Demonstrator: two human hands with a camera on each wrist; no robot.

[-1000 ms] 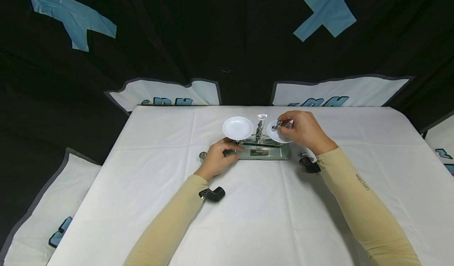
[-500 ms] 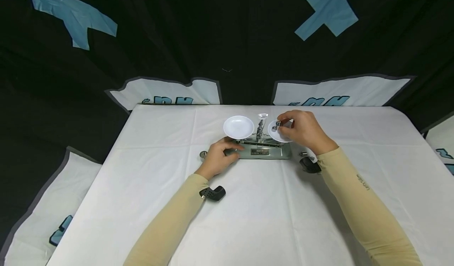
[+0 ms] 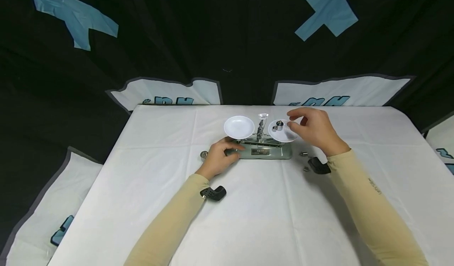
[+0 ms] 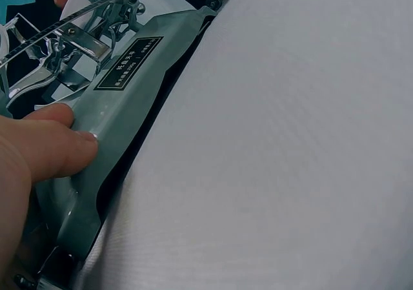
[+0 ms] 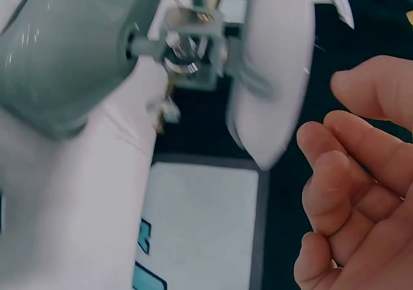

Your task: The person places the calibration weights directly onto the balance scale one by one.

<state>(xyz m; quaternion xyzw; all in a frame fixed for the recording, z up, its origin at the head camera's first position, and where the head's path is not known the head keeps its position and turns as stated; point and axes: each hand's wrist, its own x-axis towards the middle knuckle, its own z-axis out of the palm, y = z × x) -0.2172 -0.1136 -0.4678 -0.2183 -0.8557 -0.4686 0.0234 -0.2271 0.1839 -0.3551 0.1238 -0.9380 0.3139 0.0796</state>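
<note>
A green balance scale (image 3: pixel 271 153) with two white pans stands near the table's far side. My left hand (image 3: pixel 219 155) grips the left end of its base, thumb on the front face in the left wrist view and fingers at the back. Nothing lies on the left pan (image 3: pixel 239 127). The right pan (image 3: pixel 286 137) bears small metal weights (image 3: pixel 279 125), close together. My right hand (image 3: pixel 315 129) hovers just right of that pan, fingers loosely bent and holding nothing. In the right wrist view its fingertips stand apart from the pan's edge (image 5: pixel 277 77).
Small metal pieces lie on the white cloth right of the scale, one metal piece (image 3: pixel 306 169) close to the right wrist camera (image 3: pixel 319 166). Another round metal piece (image 3: pixel 203 154) sits left of my left hand. A black curtain (image 3: pixel 244 53) hangs behind the table.
My right hand has let go of the metal weight, leaving it on the right pan, and has drawn back to the right. The left hand stays on the base.
</note>
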